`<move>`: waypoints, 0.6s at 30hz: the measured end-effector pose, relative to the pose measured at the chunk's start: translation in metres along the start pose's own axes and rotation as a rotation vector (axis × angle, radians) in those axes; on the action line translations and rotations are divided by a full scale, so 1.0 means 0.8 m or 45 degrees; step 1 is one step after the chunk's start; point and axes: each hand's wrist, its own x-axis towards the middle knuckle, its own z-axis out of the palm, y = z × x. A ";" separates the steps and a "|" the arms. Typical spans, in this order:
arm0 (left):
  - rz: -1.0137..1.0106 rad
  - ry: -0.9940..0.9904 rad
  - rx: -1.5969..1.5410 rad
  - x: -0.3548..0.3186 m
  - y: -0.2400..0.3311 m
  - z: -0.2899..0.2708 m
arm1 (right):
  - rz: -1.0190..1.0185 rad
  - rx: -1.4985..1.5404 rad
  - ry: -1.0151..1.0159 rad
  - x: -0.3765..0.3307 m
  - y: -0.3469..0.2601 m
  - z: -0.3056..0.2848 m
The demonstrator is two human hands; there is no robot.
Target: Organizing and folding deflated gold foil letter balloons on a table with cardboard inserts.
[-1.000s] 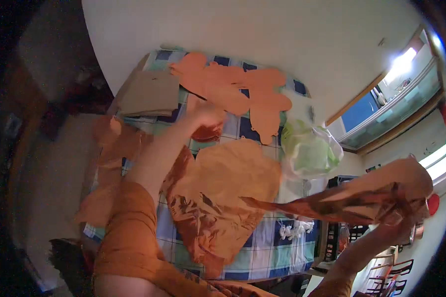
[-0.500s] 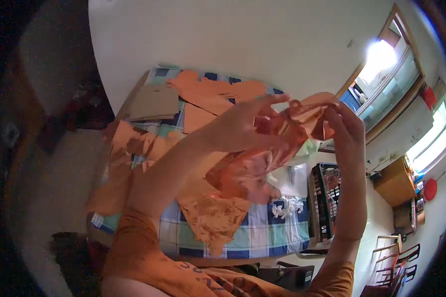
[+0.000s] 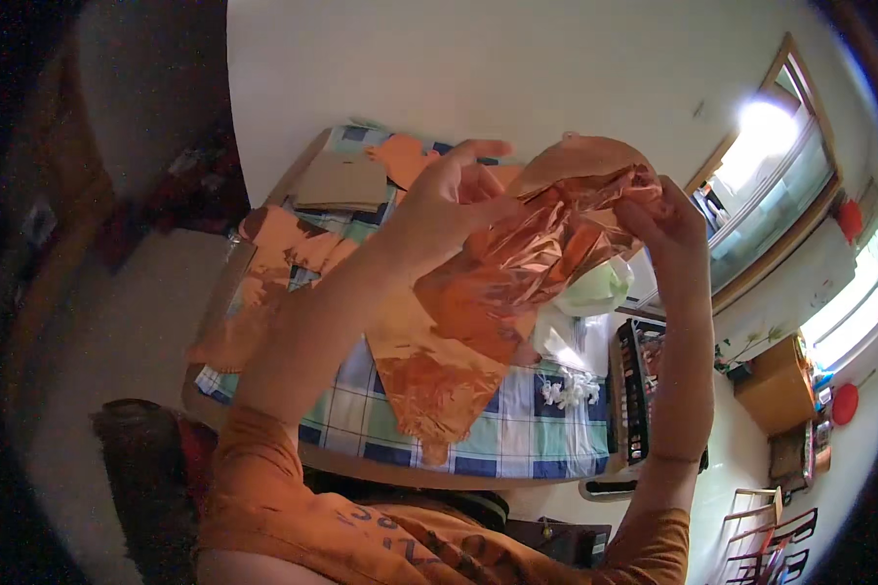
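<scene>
A limp, crinkled copper-coloured foil balloon (image 3: 546, 253) hangs in front of me above the table, its smooth rounded end with a small tab at the top. My right hand (image 3: 668, 219) pinches the foil at its right side. My left hand (image 3: 458, 190) grips its left edge near the thumb, with one finger stretched out above. Below, a flat foil piece (image 3: 434, 390) tapers to a tab on the checked tablecloth. More copper foil pieces (image 3: 293, 258) lie to the left, partly behind my left forearm.
A stack of brown card (image 3: 339, 183) lies at the table's far left. White string (image 3: 571, 388), clear plastic and a pale green round thing (image 3: 595, 290) are on the right. A black crate (image 3: 634, 390) stands beyond the right edge. Chairs (image 3: 776, 531) are farther right.
My left hand has moved up and left and now grips the foil's edge. The balloon is spread wider between my hands, its rounded end raised. The view has shifted slightly.
</scene>
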 end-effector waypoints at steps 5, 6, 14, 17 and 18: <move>-0.127 -0.143 0.161 -0.010 0.001 -0.007 | -0.023 -0.061 0.067 -0.006 -0.012 0.000; -0.089 -0.071 0.124 -0.012 -0.002 -0.006 | 0.011 -0.087 0.092 -0.006 -0.011 -0.002; 0.792 0.042 0.552 0.002 0.012 0.027 | -0.010 -0.081 0.010 -0.008 -0.011 0.001; 0.836 0.176 0.750 0.006 0.019 0.022 | 0.008 -0.151 -0.020 -0.010 -0.014 0.000; 0.643 0.219 0.603 0.001 0.027 0.027 | 0.026 -0.153 -0.013 -0.015 -0.014 -0.003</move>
